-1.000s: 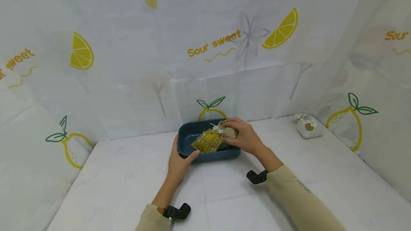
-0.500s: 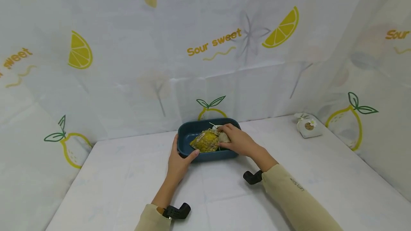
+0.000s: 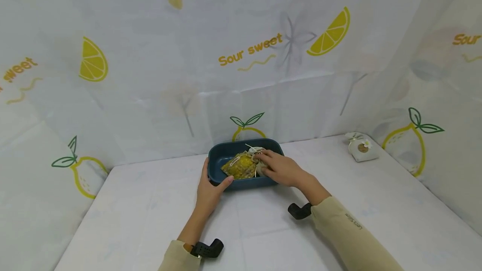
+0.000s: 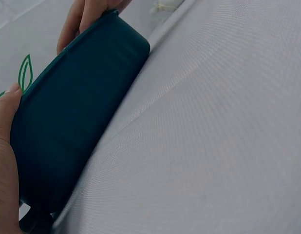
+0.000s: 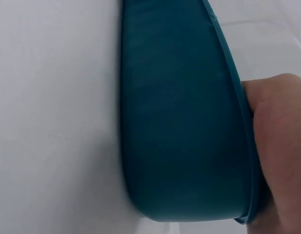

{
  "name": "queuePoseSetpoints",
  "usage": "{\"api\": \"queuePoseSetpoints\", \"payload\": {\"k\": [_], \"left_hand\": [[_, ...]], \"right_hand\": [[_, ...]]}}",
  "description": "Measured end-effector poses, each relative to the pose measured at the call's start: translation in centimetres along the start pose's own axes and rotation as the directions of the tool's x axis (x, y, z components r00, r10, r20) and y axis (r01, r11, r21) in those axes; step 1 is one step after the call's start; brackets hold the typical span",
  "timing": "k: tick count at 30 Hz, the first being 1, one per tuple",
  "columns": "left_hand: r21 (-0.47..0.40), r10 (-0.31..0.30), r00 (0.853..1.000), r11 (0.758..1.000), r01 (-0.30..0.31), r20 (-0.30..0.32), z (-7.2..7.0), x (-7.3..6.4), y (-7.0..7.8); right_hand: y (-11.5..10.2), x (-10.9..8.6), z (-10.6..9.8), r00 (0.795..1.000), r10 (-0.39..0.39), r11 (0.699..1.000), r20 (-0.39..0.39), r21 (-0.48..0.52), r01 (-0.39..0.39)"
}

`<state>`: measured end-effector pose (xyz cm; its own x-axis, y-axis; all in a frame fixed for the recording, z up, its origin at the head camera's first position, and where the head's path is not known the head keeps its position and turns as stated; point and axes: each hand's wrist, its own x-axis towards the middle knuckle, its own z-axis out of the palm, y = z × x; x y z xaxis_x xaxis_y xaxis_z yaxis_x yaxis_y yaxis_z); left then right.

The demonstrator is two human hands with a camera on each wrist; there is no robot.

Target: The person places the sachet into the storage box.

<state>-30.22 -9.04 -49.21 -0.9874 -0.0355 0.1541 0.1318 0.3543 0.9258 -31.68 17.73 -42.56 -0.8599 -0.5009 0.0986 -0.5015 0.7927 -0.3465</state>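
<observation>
A dark blue rectangular tub (image 3: 248,184) stands on the white-covered table near the back wall. My left hand (image 3: 209,187) grips its left end, thumb at the front rim and fingers round the outer side. Inside lies a yellow patterned drawstring pouch (image 3: 241,166), with a beige pouch (image 3: 261,170) at its right and a whitish bit of cloth (image 3: 257,150) behind. My right hand (image 3: 284,168) reaches over the tub's right end, fingers fairly straight on the beige pouch and partly covering it. In the right wrist view the tub's wall (image 5: 184,112) hides the fingertips.
A small white sachet (image 3: 363,149) with a flower and a round brown patch lies at the table's back right. The lemon-printed cloth wall (image 3: 169,129) rises close behind the tub.
My right hand has moved left and down into the tub with the beige pouch, then drawn slightly back right, its fingers straighter. My left hand stays on the tub.
</observation>
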Motion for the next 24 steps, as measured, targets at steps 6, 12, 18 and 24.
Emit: {"api": "queuePoseSetpoints", "payload": {"k": [6, 12, 18, 24], "left_hand": [[0.010, -0.011, 1.000, 1.000, 0.011, 0.001, -0.1, 0.0, 0.2], [0.017, -0.004, 1.000, 1.000, 0.004, -0.002, -0.2, -0.1, 0.1], [0.026, -0.004, 1.000, 1.000, 0.004, -0.002, -0.3, -0.1, -0.1], [0.031, -0.005, 1.000, 1.000, 0.005, 0.004, -0.1, 0.0, -0.2]], "right_hand": [[0.1, -0.4, 0.1, 0.997, 0.006, 0.997, -0.076, 0.083, 0.000], [1.0, -1.2, -0.7, 0.984, -0.018, 0.987, -0.176, 0.156, 0.046], [3.6, -2.6, -2.1, 0.935, -0.022, 0.990, -0.353, 0.124, 0.071], [7.5, -4.7, -4.1, 0.900, 0.023, 0.999, -0.436, 0.051, -0.001]]}}
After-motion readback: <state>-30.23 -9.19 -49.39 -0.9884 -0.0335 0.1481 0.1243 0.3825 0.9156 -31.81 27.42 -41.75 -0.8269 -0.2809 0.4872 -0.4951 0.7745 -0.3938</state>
